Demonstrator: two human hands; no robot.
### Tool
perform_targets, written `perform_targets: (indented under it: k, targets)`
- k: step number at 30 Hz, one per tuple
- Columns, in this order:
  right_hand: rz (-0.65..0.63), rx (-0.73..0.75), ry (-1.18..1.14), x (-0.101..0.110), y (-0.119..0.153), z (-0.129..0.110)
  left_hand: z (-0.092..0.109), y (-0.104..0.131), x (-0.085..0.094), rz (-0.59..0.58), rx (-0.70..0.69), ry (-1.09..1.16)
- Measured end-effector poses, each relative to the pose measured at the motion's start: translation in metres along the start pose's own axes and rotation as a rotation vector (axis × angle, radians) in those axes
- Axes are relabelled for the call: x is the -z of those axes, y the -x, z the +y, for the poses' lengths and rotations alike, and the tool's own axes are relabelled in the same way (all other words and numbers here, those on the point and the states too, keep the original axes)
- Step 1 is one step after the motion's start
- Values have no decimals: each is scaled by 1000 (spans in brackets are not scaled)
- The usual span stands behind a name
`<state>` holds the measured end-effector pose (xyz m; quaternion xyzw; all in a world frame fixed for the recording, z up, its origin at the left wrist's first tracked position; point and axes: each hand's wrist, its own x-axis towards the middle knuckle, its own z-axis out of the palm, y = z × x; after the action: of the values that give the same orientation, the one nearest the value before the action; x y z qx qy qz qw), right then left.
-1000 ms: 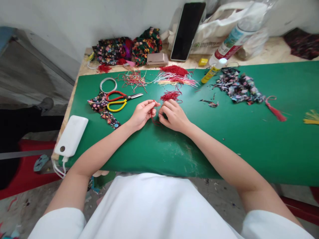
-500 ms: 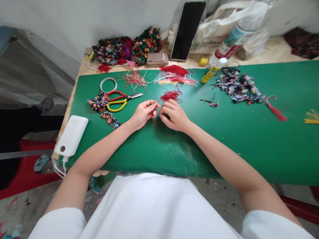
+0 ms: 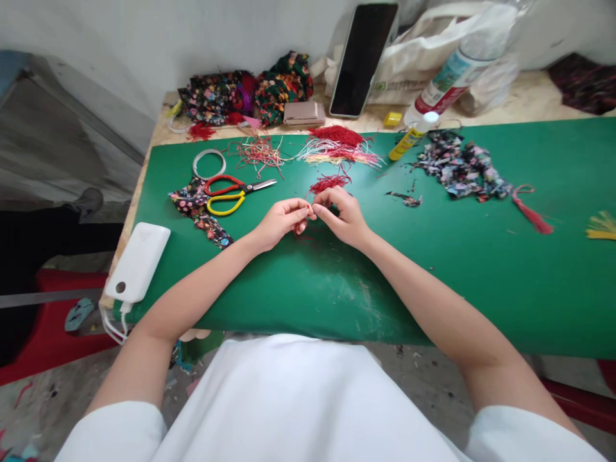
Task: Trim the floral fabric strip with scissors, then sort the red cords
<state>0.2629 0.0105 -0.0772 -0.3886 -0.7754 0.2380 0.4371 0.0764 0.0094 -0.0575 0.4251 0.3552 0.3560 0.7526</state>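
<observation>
My left hand (image 3: 283,222) is closed in a pinch on a thin red cord (image 3: 303,235), whose loose strands hang below the fingers. Thumb and forefinger of my right hand (image 3: 342,217) are pressed together at the left fingertips; what lies between them is too small to make out. Just behind both hands is a small pile of red cords (image 3: 330,183). Scissors (image 3: 243,188) with one red and one yellow handle lie to the left, partly over a strip of floral fabric (image 3: 206,221).
Farther back lie bundles of red and pale cords (image 3: 339,146) and tangled cords (image 3: 260,154). A tape roll (image 3: 209,175) and a power bank (image 3: 139,262) sit left. A glue stick (image 3: 414,136), fabric scraps (image 3: 464,167) and a pink tassel (image 3: 532,212) are right. A phone (image 3: 363,61) leans behind.
My right hand has turned slightly, its thumb and forefinger extending leftward to meet the left fingertips. The left hand has shifted slightly to the right. Objects on the table stay put.
</observation>
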Motion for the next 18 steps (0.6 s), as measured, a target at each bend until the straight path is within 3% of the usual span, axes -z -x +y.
perform_targets:
  k: [10,18]
  targets:
    - [-14,-7,-7,-1,0,-1,2,1,-3,31,30,-43]
    - [50,21,-13,-2,1,-5,5,2,-6,43,65,-60]
